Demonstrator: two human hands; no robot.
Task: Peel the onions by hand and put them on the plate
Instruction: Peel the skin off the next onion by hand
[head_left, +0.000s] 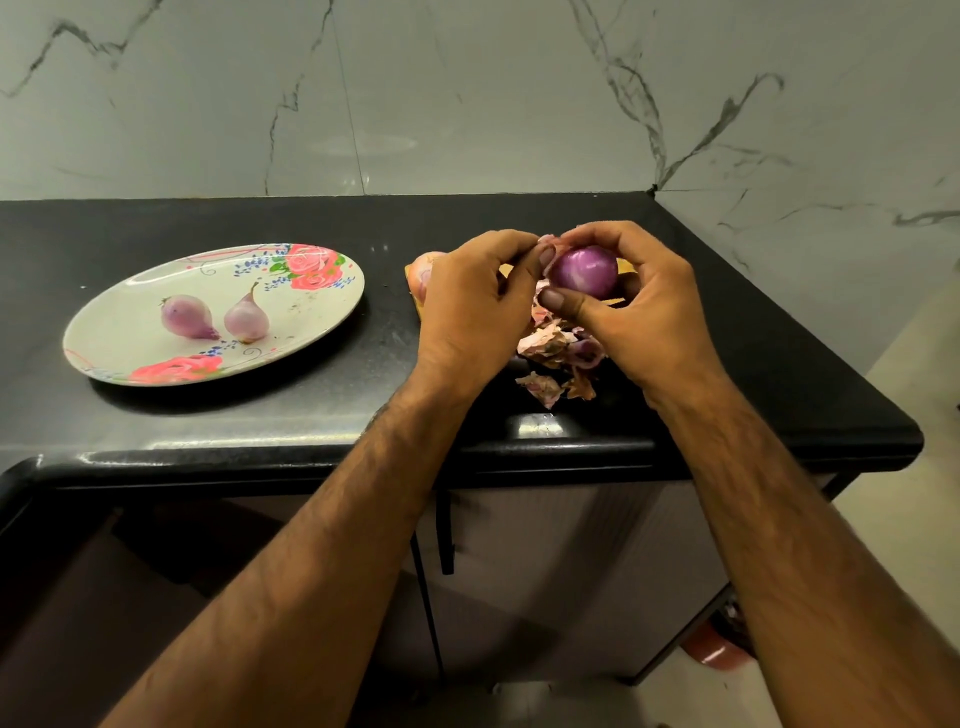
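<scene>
A person peels a purple onion (584, 273) with bare hands over the right part of a black table (322, 410). The right hand (641, 317) cups the bulb, its fingers (618, 240) curled over the far side and the thumb pressed to the near side. The left hand (475, 312), fingers curled, pinches a strip of skin (546, 240) at the bulb's top left. Papery peelings (553, 358) lie heaped on the table just below the hands. Two peeled onions (188, 316) rest side by side on the flowered plate (311, 332), well to the left. What appears to be another onion (423, 271) shows beyond the left hand, mostly hidden by it. A marble wall (467, 93) stands behind.
</scene>
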